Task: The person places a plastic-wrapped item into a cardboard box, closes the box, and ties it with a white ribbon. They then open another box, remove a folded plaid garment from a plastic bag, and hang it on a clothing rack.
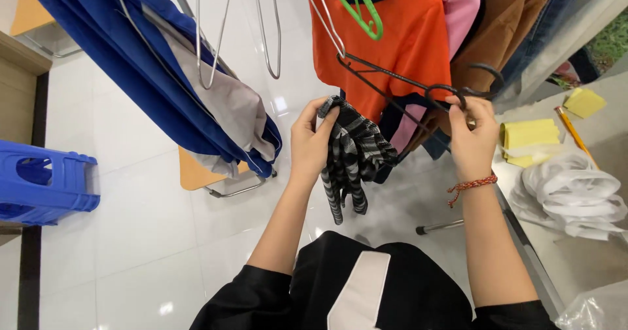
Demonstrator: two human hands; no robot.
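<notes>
Nearest the camera, the person's black top with a white panel (358,291) fills the bottom edge, both bare forearms reaching up from it. At the bottom right corner a crinkled clear plastic bag (596,310) lies on the grey tabletop (575,264), and just beyond it sits a pile of white folded cloth (572,192).

The left hand (311,140) is closed around the top of a black-and-grey striped garment (352,156), fingers pinching its upper edge while the rest hangs down over the white tiled floor (144,225). The right hand (472,137), with a red cord bracelet (470,186) at the wrist, grips the hook end of a black wire hanger (405,81); the hanger's bar slants up to the left, its far end just above the striped garment. The two hands are near each other, the garment between them and closer to the left.

Farther along the tabletop's right edge lie yellow sticky-note pads (530,137), a yellow pencil (573,134), and another yellow pad (584,102).

At the left edge stands a blue plastic stool (46,183). Beyond the hands hang an orange shirt (392,35), a pink garment (461,9), a brown one (504,22), a green hanger (363,9), empty metal hangers (216,35) and blue fabric (131,62).
</notes>
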